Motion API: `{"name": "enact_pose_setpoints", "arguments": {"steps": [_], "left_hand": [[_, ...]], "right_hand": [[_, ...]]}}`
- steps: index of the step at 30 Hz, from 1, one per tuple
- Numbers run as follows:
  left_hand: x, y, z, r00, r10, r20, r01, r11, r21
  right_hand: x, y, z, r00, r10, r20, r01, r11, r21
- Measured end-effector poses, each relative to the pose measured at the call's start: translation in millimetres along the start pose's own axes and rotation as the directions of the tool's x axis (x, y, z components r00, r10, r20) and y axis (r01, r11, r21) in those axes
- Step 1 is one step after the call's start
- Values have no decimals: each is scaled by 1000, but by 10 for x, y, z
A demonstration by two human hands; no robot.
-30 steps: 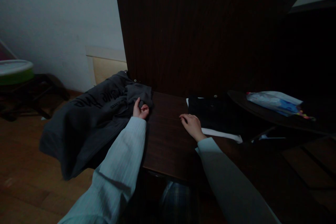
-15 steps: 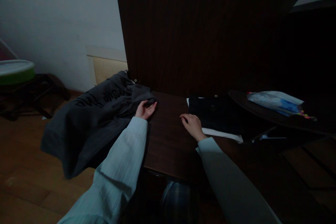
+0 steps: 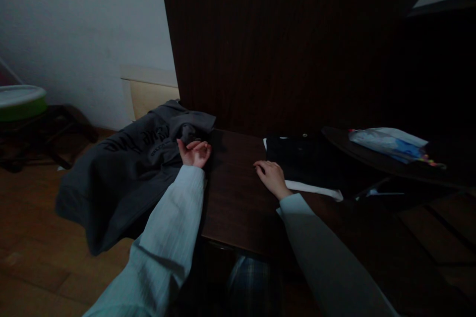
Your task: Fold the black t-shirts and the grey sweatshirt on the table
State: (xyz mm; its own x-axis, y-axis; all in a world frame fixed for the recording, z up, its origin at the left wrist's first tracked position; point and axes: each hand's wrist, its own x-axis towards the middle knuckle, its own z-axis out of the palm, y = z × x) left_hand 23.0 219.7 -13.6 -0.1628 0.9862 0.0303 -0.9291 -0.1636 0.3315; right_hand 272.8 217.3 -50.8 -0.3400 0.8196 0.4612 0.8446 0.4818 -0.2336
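A dark grey garment with black lettering, like a sweatshirt, lies over the left end of the dark wooden tabletop and hangs down past its edge. Beside its bunched upper part, my left hand is palm up with thumb and fingers apart and loosely curled; nothing shows in it. My right hand rests palm down on the wood, fingers loosely bent and holding nothing visible. Just right of it lies a black folded cloth with a white strip along its near edge.
A plastic packet with blue contents sits on a dark curved surface at right. Behind the tabletop rises a dark wooden panel. To the left, a green tub with a pale lid stands on a dark stool.
My left hand has drawn left and turned further palm up, and the garment's upper part has been folded back leftward. My right hand is almost still.
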Motion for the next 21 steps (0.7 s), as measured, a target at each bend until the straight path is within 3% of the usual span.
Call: {"name": "enact_pose_setpoints", "arguments": {"steps": [7,11,14,17,18,21], "left_hand": [[-17,-83,79,994,-93,65,98,992,-74],[-31,-119,74,984,-176,37,178,982,-57],[-33,-131,60,973,-231,25,232,972,-35],[-20,-145,35,960,-278,27,279,960,-15],[-15,-151,23,957,-289,36,290,957,-13],[-2,-176,-21,947,-314,70,316,949,-8]], "right_hand": [[-10,3,-8,1000,3,4,-3,999,44],[18,-44,-34,986,124,-114,-87,953,290],[161,-226,-22,962,259,-86,-161,793,587],[445,-523,69,946,267,182,-306,558,771],[560,-627,115,915,280,289,-394,474,787],[900,-897,263,753,331,568,-642,185,744]]}}
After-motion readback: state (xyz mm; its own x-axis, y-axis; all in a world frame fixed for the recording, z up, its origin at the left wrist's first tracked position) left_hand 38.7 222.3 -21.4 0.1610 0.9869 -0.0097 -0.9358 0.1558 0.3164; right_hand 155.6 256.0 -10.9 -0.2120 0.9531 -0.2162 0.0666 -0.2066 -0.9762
